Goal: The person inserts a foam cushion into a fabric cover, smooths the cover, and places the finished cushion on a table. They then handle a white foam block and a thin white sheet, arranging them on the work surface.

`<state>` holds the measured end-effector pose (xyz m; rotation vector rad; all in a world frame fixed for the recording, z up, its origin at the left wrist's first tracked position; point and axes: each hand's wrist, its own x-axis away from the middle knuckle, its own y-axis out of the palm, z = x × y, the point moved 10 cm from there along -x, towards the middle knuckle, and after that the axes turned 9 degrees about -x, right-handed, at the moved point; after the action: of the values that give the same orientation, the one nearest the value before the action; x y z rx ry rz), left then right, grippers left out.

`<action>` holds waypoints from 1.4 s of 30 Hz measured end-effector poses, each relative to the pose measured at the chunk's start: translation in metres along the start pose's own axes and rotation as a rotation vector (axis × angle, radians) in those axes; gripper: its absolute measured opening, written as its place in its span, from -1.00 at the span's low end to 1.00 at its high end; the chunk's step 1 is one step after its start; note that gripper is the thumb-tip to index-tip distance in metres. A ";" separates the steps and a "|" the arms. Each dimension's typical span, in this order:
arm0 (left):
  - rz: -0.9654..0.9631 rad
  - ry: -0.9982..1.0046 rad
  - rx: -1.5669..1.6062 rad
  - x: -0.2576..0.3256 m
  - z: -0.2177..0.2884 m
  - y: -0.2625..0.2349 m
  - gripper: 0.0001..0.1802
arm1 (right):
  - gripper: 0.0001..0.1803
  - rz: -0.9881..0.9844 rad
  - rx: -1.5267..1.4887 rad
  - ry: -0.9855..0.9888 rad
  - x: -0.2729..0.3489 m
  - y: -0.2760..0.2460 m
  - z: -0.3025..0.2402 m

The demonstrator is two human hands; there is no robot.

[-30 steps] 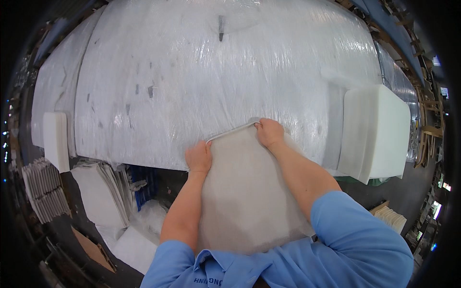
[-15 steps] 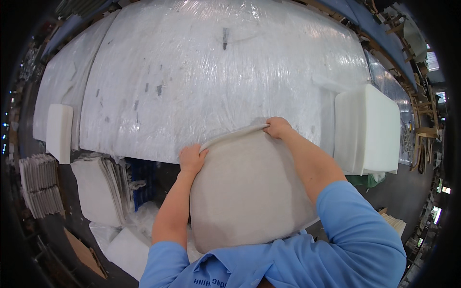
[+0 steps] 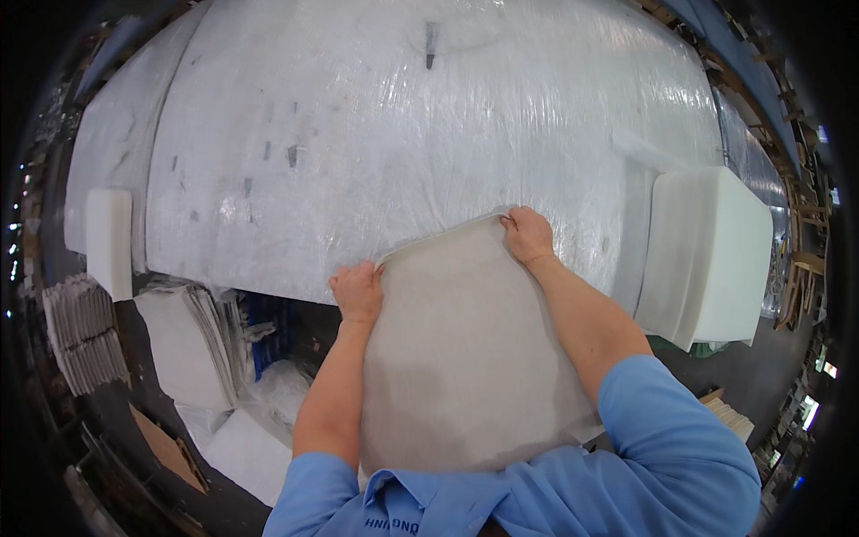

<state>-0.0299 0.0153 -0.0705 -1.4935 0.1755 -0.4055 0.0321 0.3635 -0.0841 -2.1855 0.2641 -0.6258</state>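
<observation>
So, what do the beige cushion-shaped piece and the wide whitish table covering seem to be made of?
Beige cushion-shaped piece: probably cloth outside, matte; it shows no shine, only soft shading. Wide whitish table covering: apparently plastic film, glossy, with wrinkles and bright streaks.

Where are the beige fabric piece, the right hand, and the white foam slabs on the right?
Beige fabric piece (image 3: 465, 358): head view, middle of its broad face.
Right hand (image 3: 530, 235): head view, back of the hand.
White foam slabs (image 3: 729, 255): head view, outer slab's broad face.
</observation>
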 end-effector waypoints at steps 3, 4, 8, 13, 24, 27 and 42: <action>-0.113 -0.013 -0.013 0.001 -0.003 0.000 -0.76 | -0.74 -0.038 -0.031 -0.004 -0.002 0.001 0.003; -0.010 -0.057 0.080 0.000 -0.009 -0.014 -0.74 | -0.71 -0.053 -0.079 0.012 -0.001 -0.002 0.004; 0.021 -0.286 0.310 0.052 -0.043 -0.042 -0.44 | -0.46 0.117 -0.191 0.063 0.015 -0.060 0.008; -0.610 -0.664 0.745 0.141 -0.053 -0.004 -0.01 | 0.04 -0.450 -0.101 0.305 0.082 -0.070 0.022; -0.877 -0.784 0.721 0.099 -0.049 0.055 0.19 | 0.06 -0.510 0.167 0.535 0.048 -0.020 0.047; -0.858 -0.799 0.759 0.094 -0.057 0.075 0.25 | 0.02 -0.489 0.169 0.596 0.047 -0.020 0.047; -0.653 -0.851 2.067 0.231 0.008 -0.027 -0.35 | -0.01 -0.415 -0.299 0.468 0.103 -0.032 0.078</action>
<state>0.1817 -0.0625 -0.0126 0.4968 -1.1331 -0.2009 0.1599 0.3954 -0.0657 -2.3722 0.1505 -1.4139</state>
